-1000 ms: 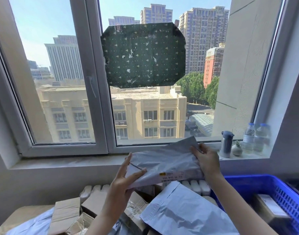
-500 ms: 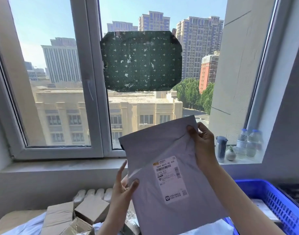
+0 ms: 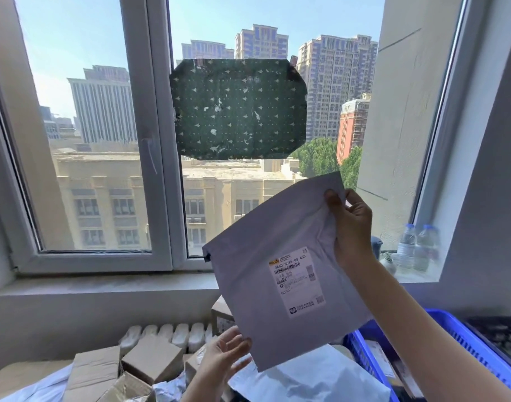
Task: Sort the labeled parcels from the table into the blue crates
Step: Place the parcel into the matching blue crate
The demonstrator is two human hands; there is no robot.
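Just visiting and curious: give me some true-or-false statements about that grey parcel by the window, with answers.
1. The right hand pinches the grey parcel near its top corner. True.
2. The parcel's label faces away from the camera. False: it faces the camera.
3. The parcel lies in the blue crate. False: it is held up in the air.
4. Two water bottles stand on the windowsill. True.

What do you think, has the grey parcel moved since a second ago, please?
Yes, upward. A second ago it sat about level with the window sill; now the grey parcel, pinched by the right hand, reaches well above the sill.
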